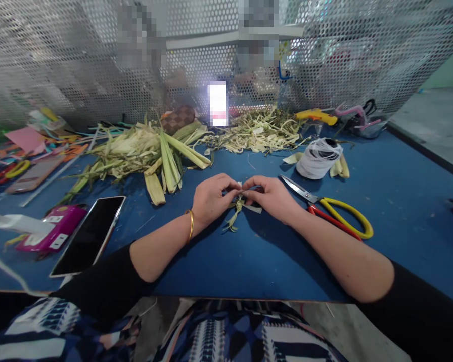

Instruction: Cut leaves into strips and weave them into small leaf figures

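Both the left hand [213, 197] and right hand [274, 198] pinch the knotted husk piece [239, 204], which could tear or loosen if pulled unevenly.

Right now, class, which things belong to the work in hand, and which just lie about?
Likely the job: held leafy piece; leaf pile; shredded strips; thread spool; scissors.

Likely just lying about: phone; purple power block; checkered pouch.

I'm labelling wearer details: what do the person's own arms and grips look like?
Black sleeves leave both forearms largely bare. The left grip is ungloved, with a thin gold-coloured bangle at its wrist; the right grip is ungloved too, its wrist bare.
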{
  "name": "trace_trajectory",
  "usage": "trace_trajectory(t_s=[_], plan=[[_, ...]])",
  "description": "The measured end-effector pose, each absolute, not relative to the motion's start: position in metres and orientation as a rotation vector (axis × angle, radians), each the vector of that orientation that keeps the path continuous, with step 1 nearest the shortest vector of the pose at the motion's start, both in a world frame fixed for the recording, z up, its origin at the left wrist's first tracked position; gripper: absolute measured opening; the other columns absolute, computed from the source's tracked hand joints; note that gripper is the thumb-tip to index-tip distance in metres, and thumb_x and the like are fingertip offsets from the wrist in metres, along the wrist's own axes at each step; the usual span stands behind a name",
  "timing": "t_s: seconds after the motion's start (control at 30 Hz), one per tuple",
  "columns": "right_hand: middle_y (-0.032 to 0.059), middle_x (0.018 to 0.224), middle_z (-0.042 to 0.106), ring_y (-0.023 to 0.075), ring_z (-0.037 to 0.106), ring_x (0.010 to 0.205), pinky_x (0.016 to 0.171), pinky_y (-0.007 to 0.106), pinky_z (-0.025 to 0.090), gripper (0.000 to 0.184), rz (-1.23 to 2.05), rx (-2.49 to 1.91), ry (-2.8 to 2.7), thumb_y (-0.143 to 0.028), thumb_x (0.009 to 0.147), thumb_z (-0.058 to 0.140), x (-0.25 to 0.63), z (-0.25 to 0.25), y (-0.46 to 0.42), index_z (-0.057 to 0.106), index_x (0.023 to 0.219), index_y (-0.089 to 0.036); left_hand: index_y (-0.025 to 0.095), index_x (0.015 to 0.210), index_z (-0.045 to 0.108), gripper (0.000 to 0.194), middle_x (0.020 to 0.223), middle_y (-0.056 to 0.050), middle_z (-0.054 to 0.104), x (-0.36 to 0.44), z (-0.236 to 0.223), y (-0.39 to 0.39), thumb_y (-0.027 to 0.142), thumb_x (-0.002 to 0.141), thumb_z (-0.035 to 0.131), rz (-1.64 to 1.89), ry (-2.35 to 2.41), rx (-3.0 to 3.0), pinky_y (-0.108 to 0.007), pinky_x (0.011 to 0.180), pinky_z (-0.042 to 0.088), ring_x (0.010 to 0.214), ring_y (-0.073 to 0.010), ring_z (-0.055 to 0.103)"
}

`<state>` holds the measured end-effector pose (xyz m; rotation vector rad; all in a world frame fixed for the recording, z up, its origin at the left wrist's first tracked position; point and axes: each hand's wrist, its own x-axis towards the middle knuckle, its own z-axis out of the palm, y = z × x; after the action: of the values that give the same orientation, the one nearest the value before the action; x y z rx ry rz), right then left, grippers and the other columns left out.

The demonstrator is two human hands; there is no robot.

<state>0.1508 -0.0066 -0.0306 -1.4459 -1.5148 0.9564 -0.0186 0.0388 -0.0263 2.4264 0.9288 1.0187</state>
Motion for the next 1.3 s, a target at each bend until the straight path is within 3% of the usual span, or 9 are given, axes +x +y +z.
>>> trace_trajectory(t_s=[0.27,0.53,0.77,1.0,1.17,1.3], plan=[[-0.0013,0.057,0.065,0.0130,0.057,0.056,0.058,0.025,0.038,0.012,0.760,-1.501,-1.654,-0.020,0.080,0.056,0.153,-0.030,-0.006,0.060,0.069,-0.019,0.018,0.072,0.068,0.010,0.074,-0.001,0.066,-0.017,-0.025,0.038,0.021,0.079,0.062,0.960,0.962,2.380,-0.023,0.064,0.042,0.067,-0.0121,0.058],[-0.0007,0.059,0.065,0.0144,0.060,0.062,0.064,0.026,0.041,0.013,0.802,-1.501,-1.670,-0.015,0.081,0.052,0.153,-0.030,-0.005,0.056,0.069,-0.019,0.018,0.075,0.067,0.015,0.073,-0.001,0.066,-0.018,-0.023,0.039,0.026,0.083,0.057,0.933,0.981,2.412,-0.024,0.064,0.041,0.067,-0.0126,0.057],[0.0012,0.069,0.062,0.0128,0.056,0.062,0.061,0.024,0.039,0.017,0.642,-1.686,-1.950,-0.007,0.074,0.052,0.169,-0.015,-0.010,0.057,0.061,-0.018,0.019,0.072,0.063,0.014,0.075,-0.002,0.066,-0.021,-0.023,0.041,0.024,0.082,0.055,0.847,1.179,2.493,-0.027,0.068,0.041,0.072,-0.0159,0.059],[-0.0008,0.066,0.064,0.0136,0.057,0.062,0.058,0.024,0.039,0.011,0.840,-1.739,-2.041,-0.013,0.072,0.055,0.182,0.002,-0.016,0.058,0.064,-0.020,0.020,0.071,0.059,0.013,0.077,-0.003,0.065,-0.021,-0.025,0.043,0.021,0.082,0.050,0.659,1.321,2.635,-0.030,0.068,0.039,0.075,-0.0187,0.058],[0.0050,0.089,0.066,0.0178,0.060,0.089,0.075,0.029,0.043,0.015,0.817,-1.286,-1.879,-0.023,0.079,0.054,0.167,-0.002,-0.017,0.054,0.064,-0.019,0.020,0.071,0.060,0.014,0.073,-0.003,0.063,-0.021,-0.026,0.043,0.022,0.081,0.050,0.675,1.320,2.611,-0.029,0.064,0.038,0.070,-0.0179,0.056],[0.0028,0.079,0.066,0.0139,0.061,0.069,0.067,0.028,0.045,0.015,1.152,-1.127,-1.661,-0.029,0.083,0.051,0.156,-0.014,-0.014,0.053,0.072,-0.019,0.020,0.067,0.062,0.012,0.066,-0.001,0.063,-0.021,-0.026,0.044,0.022,0.076,0.055,0.720,1.281,2.422,-0.027,0.058,0.036,0.062,-0.0151,0.053]])
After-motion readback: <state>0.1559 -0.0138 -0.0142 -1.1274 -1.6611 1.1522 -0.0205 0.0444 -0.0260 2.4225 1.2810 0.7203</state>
